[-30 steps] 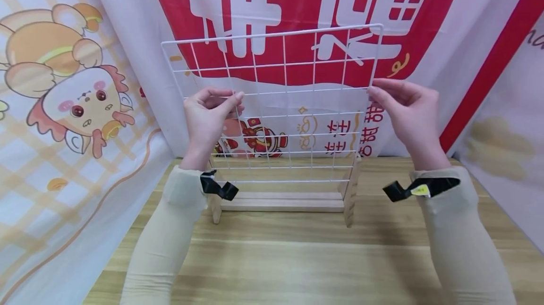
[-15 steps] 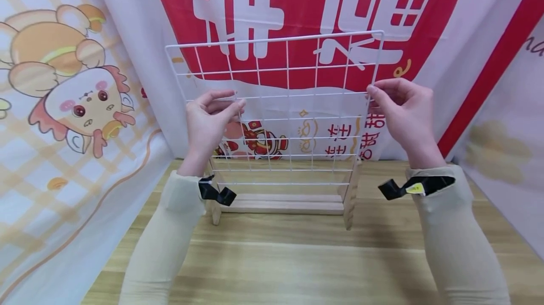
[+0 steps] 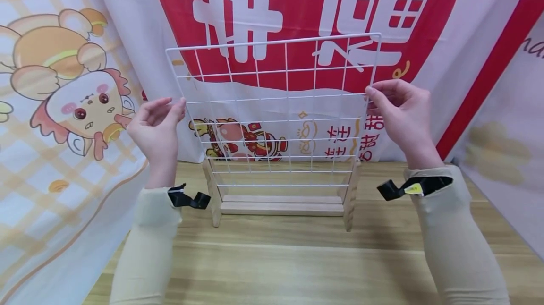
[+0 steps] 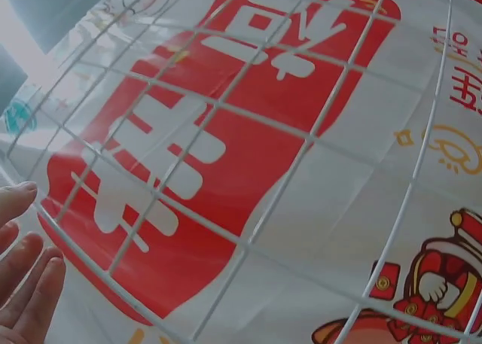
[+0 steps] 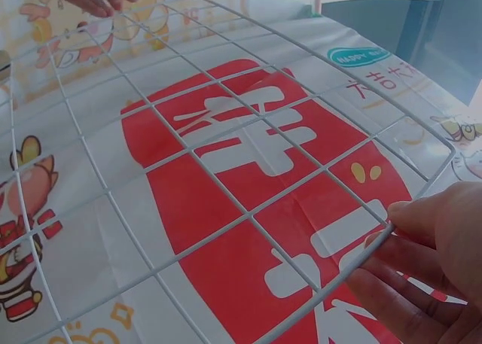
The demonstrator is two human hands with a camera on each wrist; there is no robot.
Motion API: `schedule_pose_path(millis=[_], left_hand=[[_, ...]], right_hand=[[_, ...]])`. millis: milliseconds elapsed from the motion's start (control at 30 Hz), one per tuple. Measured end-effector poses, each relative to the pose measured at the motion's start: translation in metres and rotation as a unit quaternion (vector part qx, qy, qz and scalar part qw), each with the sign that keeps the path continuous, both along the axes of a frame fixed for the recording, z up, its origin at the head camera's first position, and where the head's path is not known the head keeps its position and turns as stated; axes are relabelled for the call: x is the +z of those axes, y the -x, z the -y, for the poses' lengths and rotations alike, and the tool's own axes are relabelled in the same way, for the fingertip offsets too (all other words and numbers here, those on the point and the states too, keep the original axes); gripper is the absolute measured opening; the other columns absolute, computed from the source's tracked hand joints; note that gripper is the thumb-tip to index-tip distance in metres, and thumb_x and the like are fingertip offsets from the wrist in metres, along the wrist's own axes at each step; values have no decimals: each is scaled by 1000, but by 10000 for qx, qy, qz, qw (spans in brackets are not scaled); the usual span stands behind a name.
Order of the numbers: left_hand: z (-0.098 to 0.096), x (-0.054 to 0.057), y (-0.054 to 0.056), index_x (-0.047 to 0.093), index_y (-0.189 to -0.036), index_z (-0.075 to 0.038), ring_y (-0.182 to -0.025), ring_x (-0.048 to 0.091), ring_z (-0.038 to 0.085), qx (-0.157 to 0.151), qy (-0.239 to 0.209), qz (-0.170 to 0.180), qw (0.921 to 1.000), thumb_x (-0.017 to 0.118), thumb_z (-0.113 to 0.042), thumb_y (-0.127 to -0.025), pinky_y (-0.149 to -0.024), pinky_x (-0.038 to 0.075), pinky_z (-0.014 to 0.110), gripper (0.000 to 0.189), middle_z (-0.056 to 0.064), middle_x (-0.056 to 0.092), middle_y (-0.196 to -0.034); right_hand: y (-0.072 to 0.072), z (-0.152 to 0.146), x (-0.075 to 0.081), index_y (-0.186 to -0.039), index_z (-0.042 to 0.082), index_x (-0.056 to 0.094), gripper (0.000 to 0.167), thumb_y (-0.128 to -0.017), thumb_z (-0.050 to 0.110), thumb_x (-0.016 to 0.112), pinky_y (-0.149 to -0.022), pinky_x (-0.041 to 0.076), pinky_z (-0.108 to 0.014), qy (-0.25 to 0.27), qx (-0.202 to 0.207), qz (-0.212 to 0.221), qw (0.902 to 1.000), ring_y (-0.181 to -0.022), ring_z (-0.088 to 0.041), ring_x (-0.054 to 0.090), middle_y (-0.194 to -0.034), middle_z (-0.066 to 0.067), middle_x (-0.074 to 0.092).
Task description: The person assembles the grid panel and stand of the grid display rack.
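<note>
A white wire grid panel (image 3: 285, 89) stands upright with its lower part between the posts of a light wooden stand (image 3: 282, 208). My right hand (image 3: 401, 118) pinches the panel's right edge wire between thumb and fingers, which the right wrist view shows up close. At the opposite side, my left hand (image 3: 157, 128) is beside the panel's left edge, its thumb tip right at the wire in the head view. In the left wrist view its fingers (image 4: 41, 284) lie loose and spread just outside that edge, holding nothing.
The stand rests on a wood-grain table (image 3: 280, 267). Behind it hangs a white cloth with a red printed banner (image 3: 297, 7). A checked cloth with a cartoon animal (image 3: 76, 88) covers the left side, and a white cloth (image 3: 501, 163) the right.
My left hand has released the grid's inner wires and moved left to the panel's left edge. The panel's top sits slightly lower in view; my right hand keeps its pinch.
</note>
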State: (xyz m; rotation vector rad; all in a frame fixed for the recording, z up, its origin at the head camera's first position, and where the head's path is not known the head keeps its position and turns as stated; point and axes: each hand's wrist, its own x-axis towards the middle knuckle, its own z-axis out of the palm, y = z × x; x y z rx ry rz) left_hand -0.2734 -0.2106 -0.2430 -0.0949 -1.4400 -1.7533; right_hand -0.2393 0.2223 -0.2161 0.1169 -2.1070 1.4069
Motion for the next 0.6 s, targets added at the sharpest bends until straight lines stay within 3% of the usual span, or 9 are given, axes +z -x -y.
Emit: schedule_pose_path(millis=[133, 300, 600], left_hand=[[4, 0, 6, 77, -107, -4, -87, 73, 22, -201, 146, 199, 9995, 89, -18, -79, -78, 61, 26, 33, 13, 75, -102], [5, 0, 9, 79, -103, -4, -80, 75, 22, -529, 267, 283, 9978, 86, -18, -83, -73, 62, 28, 25, 14, 76, -96], [4, -5, 11, 78, -102, -1, -77, 74, 20, -505, 536, 171, 9971, 84, -20, -84, -73, 61, 27, 27, 13, 76, -93]], right_hand=[[-1, 0, 0, -125, 17, 73, 47, -91, 49, 72, -82, 58, -21, -25, -9, -6, 10000, -98, -17, 70, -118, -4, 72], [-2, 0, -3, -125, 16, 73, 47, -91, 49, 72, -82, 58, -21, 27, 65, 39, 10000, -97, -17, 71, -117, -5, 72], [-2, -3, -11, -126, 16, 72, 44, -93, 45, 72, -81, 58, -19, 80, 131, 49, 9999, -99, -17, 70, -118, -5, 71]])
